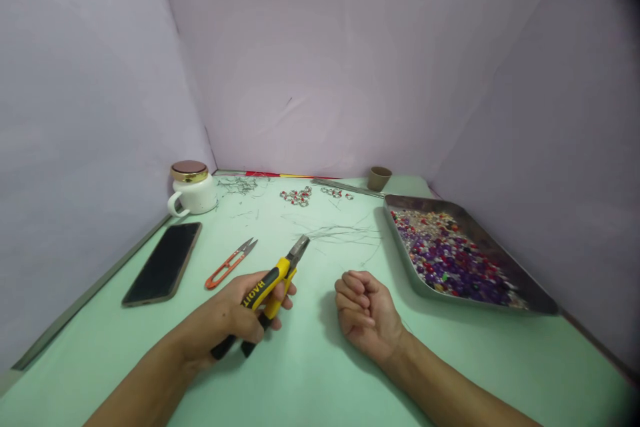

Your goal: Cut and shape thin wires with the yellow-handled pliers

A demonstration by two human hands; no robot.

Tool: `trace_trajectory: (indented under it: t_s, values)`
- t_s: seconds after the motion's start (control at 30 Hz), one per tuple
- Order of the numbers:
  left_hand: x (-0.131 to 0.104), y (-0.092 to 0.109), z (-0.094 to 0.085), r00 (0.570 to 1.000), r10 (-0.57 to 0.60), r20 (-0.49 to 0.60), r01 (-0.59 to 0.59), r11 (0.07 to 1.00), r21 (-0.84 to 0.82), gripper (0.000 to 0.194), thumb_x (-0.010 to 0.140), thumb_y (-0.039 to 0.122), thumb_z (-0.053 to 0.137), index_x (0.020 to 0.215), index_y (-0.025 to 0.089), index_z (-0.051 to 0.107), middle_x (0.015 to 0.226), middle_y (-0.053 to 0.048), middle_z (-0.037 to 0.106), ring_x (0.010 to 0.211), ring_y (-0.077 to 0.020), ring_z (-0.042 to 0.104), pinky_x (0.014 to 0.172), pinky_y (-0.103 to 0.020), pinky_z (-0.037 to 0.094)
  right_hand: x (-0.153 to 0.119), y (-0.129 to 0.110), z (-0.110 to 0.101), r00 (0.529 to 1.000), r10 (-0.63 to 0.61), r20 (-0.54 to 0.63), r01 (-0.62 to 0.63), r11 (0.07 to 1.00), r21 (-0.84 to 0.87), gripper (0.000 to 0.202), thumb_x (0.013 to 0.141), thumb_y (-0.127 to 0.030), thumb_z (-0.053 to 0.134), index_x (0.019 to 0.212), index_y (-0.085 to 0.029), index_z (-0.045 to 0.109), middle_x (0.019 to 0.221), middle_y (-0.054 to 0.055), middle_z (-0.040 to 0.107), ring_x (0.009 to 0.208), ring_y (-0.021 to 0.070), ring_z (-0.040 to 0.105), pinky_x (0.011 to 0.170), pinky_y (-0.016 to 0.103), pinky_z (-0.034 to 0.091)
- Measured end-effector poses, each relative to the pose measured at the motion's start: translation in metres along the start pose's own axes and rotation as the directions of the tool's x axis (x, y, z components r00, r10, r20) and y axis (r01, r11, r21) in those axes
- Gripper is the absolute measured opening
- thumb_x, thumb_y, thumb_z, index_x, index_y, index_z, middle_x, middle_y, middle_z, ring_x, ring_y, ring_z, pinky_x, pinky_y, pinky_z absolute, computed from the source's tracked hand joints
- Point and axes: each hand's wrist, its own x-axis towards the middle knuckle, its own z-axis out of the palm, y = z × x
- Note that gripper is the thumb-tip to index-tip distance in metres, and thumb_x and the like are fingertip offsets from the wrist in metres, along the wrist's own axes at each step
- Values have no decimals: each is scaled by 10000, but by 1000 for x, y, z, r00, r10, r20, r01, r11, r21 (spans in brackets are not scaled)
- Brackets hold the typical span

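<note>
The yellow-and-black pliers (273,283) lie in the left hand (235,317), whose grip is wrapped about the two handles; the handle ends stick out toward 7 o'clock below the palm, and the steel nose juts clear of the fingers toward 1 o'clock, raised just over the tabletop (310,373). The nose looks nearly closed.

The right hand (367,317) rests on the tabletop at 3 o'clock from the pliers, near but apart from them, its fingers curled loosely into the palm; whether that grip holds anything I cannot tell.

At 10 o'clock from the left hand lie the orange thread snips (231,263), and farther at 9 o'clock a dark phone (164,263) lies flat. Thin wire strands (340,235) lie just beyond the pliers' nose at 1 o'clock. At 2 o'clock from the right hand sits a metal tray (505,250) of purple, red and clear beads (450,257). Toward 12 o'clock, near the back wall, lie small bead clusters (299,196), a white mug with a gold lid (193,188) at 11 o'clock, and a small brown cup (379,178).
</note>
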Motion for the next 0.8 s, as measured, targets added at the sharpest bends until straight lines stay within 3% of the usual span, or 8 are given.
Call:
trace_trajectory:
  t_s: [0.1, 0.3, 0.47, 0.63, 0.8]
  values:
    - [3, -4, 2, 999, -38, -34, 41, 996, 77, 381, 447, 4, 447, 783, 174, 503, 1048, -23, 455, 714, -115, 454, 718, -295, 384, 0, 1, 0, 1000, -4, -6, 4, 1000, 9, 318, 711, -182, 522, 474, -161, 311, 413, -91, 235, 330, 19, 198, 254, 85, 166]
    - [5, -9, 10, 998, -56, 16, 55, 996, 66, 342, 436, 3, 432, 723, 168, 515, 971, -9, 484, 770, -128, 443, 722, -273, 383, -1, 2, 1, 1000, 13, -4, -12, 999, 38, 310, 702, -177, 529, 469, -157, 325, 412, -90, 227, 332, 22, 186, 249, 88, 155]
    - [5, -4, 15, 997, -74, -23, 76, 995, 59, 267, 464, 34, 456, 698, 149, 510, 975, -40, 483, 791, -139, 449, 690, -261, 389, -1, 4, 3, 1000, 17, -10, -17, 1000, -15, 318, 688, -171, 539, 443, -152, 337, 405, -86, 241, 334, 24, 170, 240, 91, 146]
    - [7, -10, 10, 996, -44, -73, 59, 974, 218, 198, 506, 69, 465, 682, 150, 503, 960, -45, 521, 712, -129, 482, 641, -257, 393, 1, 8, 6, 992, -35, -124, 15, 987, -160, 297, 659, -191, 554, 425, -146, 377, 389, -87, 243, 335, 26, 140, 244, 108, 149]
    - [10, -15, 5, 992, -19, -123, 56, 953, 298, 216, 494, 46, 440, 671, 160, 492, 724, 7, 508, 639, -130, 470, 564, -251, 370, 2, 13, 11, 937, -248, -244, 119, 887, -447, 278, 627, -209, 555, 402, -153, 402, 363, -85, 229, 345, 39, 132, 254, 134, 153]
